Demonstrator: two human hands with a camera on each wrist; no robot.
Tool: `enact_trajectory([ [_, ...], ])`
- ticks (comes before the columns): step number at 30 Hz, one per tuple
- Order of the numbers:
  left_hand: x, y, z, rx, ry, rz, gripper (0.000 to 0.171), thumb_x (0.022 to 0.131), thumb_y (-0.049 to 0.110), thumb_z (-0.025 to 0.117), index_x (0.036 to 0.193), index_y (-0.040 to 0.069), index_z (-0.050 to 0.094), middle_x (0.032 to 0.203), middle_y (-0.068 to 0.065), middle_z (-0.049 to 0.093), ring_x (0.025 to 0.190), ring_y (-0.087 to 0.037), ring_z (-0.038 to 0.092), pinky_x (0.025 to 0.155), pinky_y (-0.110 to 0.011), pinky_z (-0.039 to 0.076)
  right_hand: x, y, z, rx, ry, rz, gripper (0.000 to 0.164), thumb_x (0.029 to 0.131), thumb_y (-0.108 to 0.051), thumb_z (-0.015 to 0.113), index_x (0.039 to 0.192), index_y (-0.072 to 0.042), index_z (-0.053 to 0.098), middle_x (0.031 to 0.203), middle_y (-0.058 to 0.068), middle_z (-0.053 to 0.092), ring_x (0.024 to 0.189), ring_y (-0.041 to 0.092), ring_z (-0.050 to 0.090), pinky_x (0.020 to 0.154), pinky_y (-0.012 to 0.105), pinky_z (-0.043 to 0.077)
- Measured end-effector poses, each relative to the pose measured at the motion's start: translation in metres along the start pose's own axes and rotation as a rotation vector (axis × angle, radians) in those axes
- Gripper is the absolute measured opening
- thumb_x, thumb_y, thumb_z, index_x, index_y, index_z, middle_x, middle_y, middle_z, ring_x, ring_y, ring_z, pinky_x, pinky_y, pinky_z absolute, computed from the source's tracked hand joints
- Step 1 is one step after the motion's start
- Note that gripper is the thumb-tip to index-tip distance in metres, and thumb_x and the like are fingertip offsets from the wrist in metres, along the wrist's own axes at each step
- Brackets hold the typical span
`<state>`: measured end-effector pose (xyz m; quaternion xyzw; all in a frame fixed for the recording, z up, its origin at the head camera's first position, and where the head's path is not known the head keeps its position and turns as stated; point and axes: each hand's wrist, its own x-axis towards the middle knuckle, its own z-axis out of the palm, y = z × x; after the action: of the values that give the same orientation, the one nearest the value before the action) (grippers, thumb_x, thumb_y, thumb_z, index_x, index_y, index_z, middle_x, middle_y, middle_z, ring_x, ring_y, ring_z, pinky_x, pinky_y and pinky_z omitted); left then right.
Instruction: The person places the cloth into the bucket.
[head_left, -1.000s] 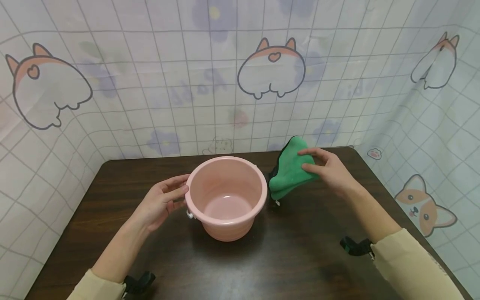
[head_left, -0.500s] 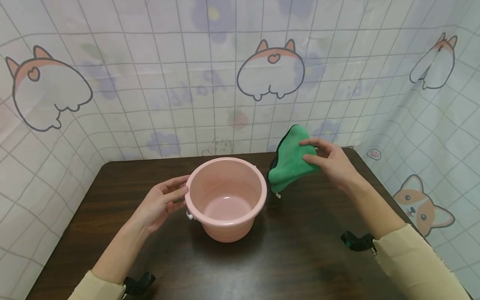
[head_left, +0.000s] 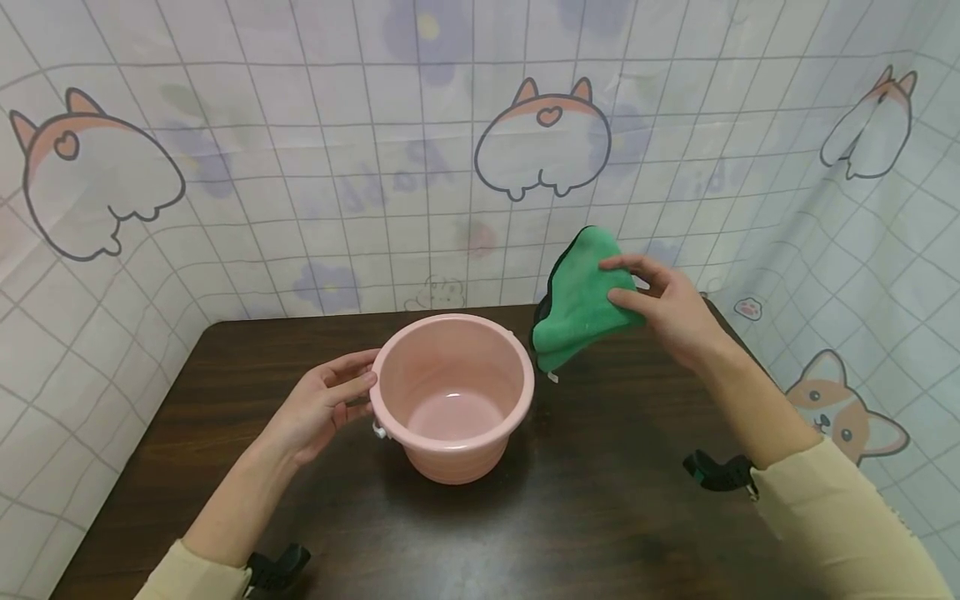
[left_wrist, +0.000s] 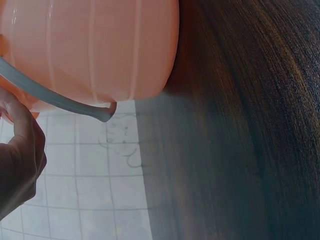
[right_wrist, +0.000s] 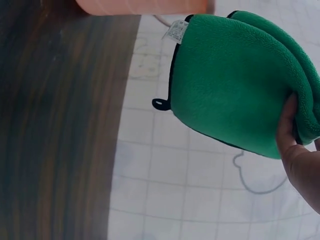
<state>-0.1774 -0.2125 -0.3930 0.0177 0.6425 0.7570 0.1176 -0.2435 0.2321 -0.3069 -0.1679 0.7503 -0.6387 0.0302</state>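
A pink plastic bucket (head_left: 453,462) stands upright on the dark wooden table. My left hand (head_left: 318,410) grips its rim on the left side, thumb over the edge and fingers outside. In the left wrist view, the bucket's grey handle (left_wrist: 55,95) hangs down along its outer wall. To the right of the bucket, my right hand (head_left: 667,304) pinches a folded green cleaning cloth (head_left: 581,296) with dark edging, held up above the table. A white label (right_wrist: 176,31) and a small black hanging loop (right_wrist: 161,104) show on the cloth in the right wrist view.
The brown wood-grain table (head_left: 585,500) has its back edge against a white grid-patterned curtain (head_left: 360,167) printed with corgis. The curtain also rises along the left and right sides. Black straps with small devices (head_left: 277,568) sit at both wrists.
My right hand has raised the green cloth steadily, from near the table's back edge to higher beside the bucket's rim. The left hand and the bucket have stayed put.
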Motion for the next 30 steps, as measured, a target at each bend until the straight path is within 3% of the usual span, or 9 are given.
enact_trajectory([
  [7,0.000,0.000,0.000,-0.002,-0.006,0.005,0.055,0.102,0.012,0.067,0.149,-0.005,0.044,0.121,-0.009,0.062,0.095,-0.012,0.066,0.084,-0.030,0.059,0.006,-0.010,0.005,-0.012,-0.013,-0.046,0.033,0.102,-0.011,0.065,0.135,-0.011,0.063,0.158,0.008,0.034,0.123,0.023,0.054,0.084,0.025,0.054],
  [18,0.001,-0.001,0.000,-0.011,-0.015,0.012,0.055,0.102,0.012,0.066,0.150,-0.005,0.044,0.122,-0.009,0.062,0.096,-0.012,0.067,0.084,-0.030,0.059,0.011,-0.030,0.017,0.062,-0.031,-0.114,0.029,0.101,-0.007,0.065,0.129,-0.014,0.067,0.151,0.009,0.040,0.111,0.025,0.058,0.079,0.024,0.053],
  [30,0.002,-0.003,-0.002,-0.018,-0.007,-0.002,0.056,0.101,0.014,0.068,0.149,-0.004,0.045,0.122,-0.008,0.063,0.096,-0.013,0.068,0.085,-0.032,0.059,0.020,-0.042,0.041,0.103,-0.070,-0.267,0.033,0.097,0.007,0.063,0.126,-0.008,0.068,0.143,0.011,0.050,0.117,0.030,0.054,0.082,0.028,0.053],
])
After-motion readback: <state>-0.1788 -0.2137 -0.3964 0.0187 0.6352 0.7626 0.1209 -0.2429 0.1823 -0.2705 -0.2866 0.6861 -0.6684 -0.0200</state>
